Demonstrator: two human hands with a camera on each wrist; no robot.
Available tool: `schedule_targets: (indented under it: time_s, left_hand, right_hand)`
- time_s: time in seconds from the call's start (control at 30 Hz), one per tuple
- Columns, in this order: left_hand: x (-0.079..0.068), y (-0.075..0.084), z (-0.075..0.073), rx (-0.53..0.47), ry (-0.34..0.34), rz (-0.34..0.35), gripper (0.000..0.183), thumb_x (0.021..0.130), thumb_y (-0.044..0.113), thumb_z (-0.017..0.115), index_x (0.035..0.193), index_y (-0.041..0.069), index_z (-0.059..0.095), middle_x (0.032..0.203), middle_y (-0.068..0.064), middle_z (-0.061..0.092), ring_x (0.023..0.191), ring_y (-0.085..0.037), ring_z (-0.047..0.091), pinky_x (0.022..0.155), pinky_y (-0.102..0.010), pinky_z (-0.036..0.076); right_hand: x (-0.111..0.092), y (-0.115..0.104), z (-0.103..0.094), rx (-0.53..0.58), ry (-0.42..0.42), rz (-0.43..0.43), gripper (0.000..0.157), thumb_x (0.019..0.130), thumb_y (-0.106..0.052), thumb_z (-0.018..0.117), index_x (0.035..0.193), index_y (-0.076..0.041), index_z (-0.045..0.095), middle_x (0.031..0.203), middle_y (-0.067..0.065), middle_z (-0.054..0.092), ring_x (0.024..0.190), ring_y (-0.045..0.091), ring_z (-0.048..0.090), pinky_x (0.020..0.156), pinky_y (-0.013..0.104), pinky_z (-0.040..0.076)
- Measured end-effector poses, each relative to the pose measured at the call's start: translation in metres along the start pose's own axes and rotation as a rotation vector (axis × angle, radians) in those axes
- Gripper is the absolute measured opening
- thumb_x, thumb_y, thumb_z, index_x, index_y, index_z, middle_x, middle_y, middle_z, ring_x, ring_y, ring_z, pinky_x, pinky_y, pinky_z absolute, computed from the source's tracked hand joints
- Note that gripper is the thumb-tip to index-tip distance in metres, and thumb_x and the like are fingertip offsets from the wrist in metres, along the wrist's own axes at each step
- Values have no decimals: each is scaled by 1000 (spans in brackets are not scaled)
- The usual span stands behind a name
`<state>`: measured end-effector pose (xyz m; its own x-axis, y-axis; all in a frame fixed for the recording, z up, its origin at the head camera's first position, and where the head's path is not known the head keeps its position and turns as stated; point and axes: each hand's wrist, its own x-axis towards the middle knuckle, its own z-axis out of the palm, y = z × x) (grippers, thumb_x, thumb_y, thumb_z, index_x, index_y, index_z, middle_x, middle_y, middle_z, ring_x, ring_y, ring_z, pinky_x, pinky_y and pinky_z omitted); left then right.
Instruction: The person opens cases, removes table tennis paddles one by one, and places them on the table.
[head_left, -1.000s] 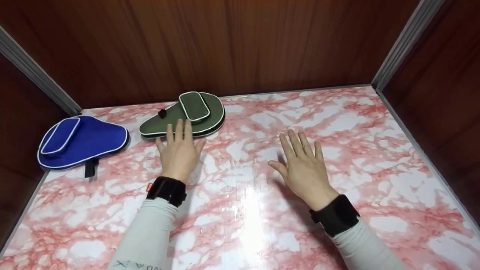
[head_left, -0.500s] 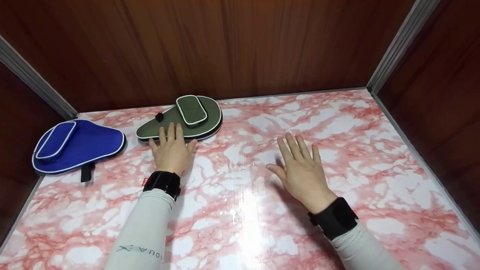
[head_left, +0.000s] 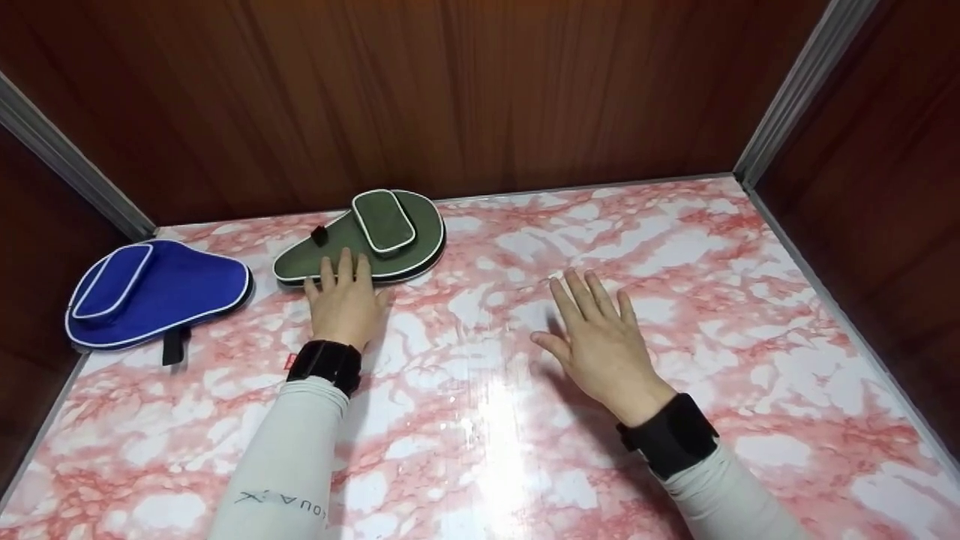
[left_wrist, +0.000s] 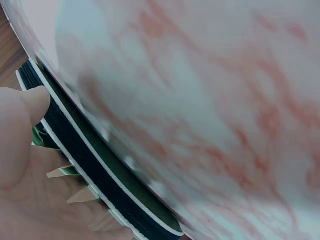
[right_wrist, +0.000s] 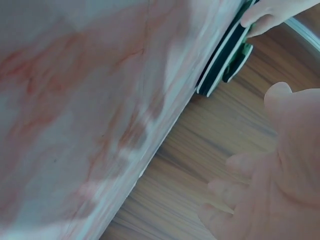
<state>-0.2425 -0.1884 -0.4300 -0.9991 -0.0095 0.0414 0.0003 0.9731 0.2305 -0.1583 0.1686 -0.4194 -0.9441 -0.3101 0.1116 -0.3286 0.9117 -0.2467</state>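
The left hand [head_left: 346,311] lay palm down at the near edge of the green case [head_left: 355,237], its three middle fingers straight, slightly spread and reaching over the case's upper face. Their tips ended on the flat part, just short of the white-edged pocket [head_left: 384,221], which stood up to their right. The thumb [left_wrist: 37,102] lapped the black zipped side [left_wrist: 95,155] in the left wrist view, toward the round end, while the little finger came to the same edge nearer the narrow end; nothing showed the fingers curled round the case. The green case rested flat on the marbled tabletop [head_left: 750,322], by the back panel [head_left: 525,97], its narrow end toward the left. Well to the right of it and nearer the wearer, the right hand [head_left: 609,360] was held palm down over the tabletop, fingers straight and spread, thumb held out, holding nothing, with its shadow falling beneath. The blue case [head_left: 184,281] lay left of the green one, well apart from the fingers, a black strap [head_left: 173,347] at its near edge.
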Motion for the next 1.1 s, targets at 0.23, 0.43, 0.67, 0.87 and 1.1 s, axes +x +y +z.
schedule_targets:
  time_s: [0.23, 0.43, 0.67, 0.87, 1.1]
  left_hand:
    - [-6, 5, 1, 32, 21, 65, 76, 111, 38, 65, 167, -5, 37, 176, -31, 26, 160, -60, 19, 127, -73, 17]
    - [-16, 9, 3, 34, 25, 116, 76, 110, 36, 68, 165, -7, 40, 175, -31, 29, 158, -62, 23, 127, -72, 20]
    - [-33, 15, 6, 33, 45, 197, 75, 109, 37, 70, 164, -6, 44, 173, -30, 34, 157, -62, 26, 126, -71, 24]
    - [-45, 22, 7, 26, 6, 266, 77, 109, 41, 70, 166, -4, 42, 175, -27, 32, 159, -60, 23, 128, -70, 21]
    - [-58, 34, 10, 20, -28, 345, 77, 110, 45, 66, 167, -1, 42, 177, -23, 31, 161, -57, 21, 130, -66, 17]
  right_hand:
    - [0, -1, 1, 28, -63, -88, 83, 112, -59, 52, 175, -9, 29, 181, 17, 23, 167, 41, 17, 128, 72, 14]
    - [1, -4, 1, 61, -66, -190, 83, 111, -60, 53, 174, -10, 32, 181, 14, 22, 168, 37, 16, 130, 67, 15]
    - [2, -7, 2, 91, -58, -286, 84, 110, -61, 56, 173, -9, 34, 181, 12, 25, 168, 37, 19, 130, 65, 19]
    - [1, -6, 1, 116, -58, -297, 85, 110, -60, 58, 173, -9, 34, 180, 13, 26, 168, 35, 17, 131, 64, 19]
    - [-1, -6, 1, 134, -45, -295, 84, 109, -58, 59, 174, -12, 32, 181, 11, 26, 168, 35, 18, 131, 63, 18]
